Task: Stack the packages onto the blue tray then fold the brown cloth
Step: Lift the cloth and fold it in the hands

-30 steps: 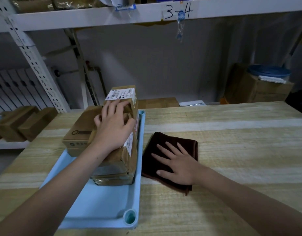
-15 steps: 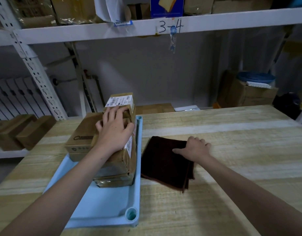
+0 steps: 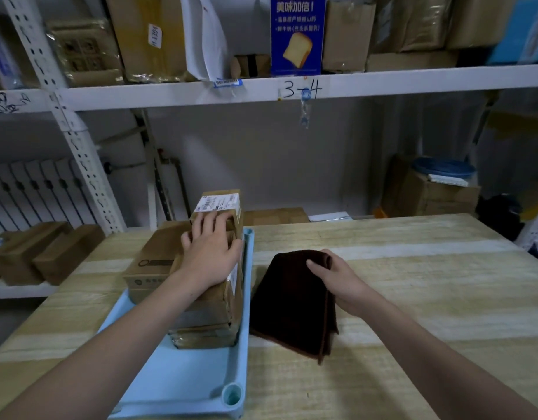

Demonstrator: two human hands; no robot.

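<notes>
Several brown cardboard packages (image 3: 210, 316) are stacked on the light blue tray (image 3: 198, 377) at the left of the wooden table. My left hand (image 3: 211, 253) rests flat on top of the stack, fingers straight. A labelled box (image 3: 220, 204) stands at the far end of the stack, and another box (image 3: 154, 265) lies to the left. The dark brown cloth (image 3: 292, 301) lies folded on the table right of the tray. My right hand (image 3: 334, 274) grips its far right edge, thumb on top and fingers curled under the layers.
The wooden table (image 3: 413, 298) stretches to the right. A white metal shelf (image 3: 261, 89) with boxes and a blue bread poster runs overhead. Cardboard boxes (image 3: 434, 195) stand behind the table on the right. More boxes (image 3: 43, 253) sit on a low shelf at left.
My right hand slid from the middle of the cloth to its far right edge and took hold of it. The view tilted upward. My left hand stayed on the packages.
</notes>
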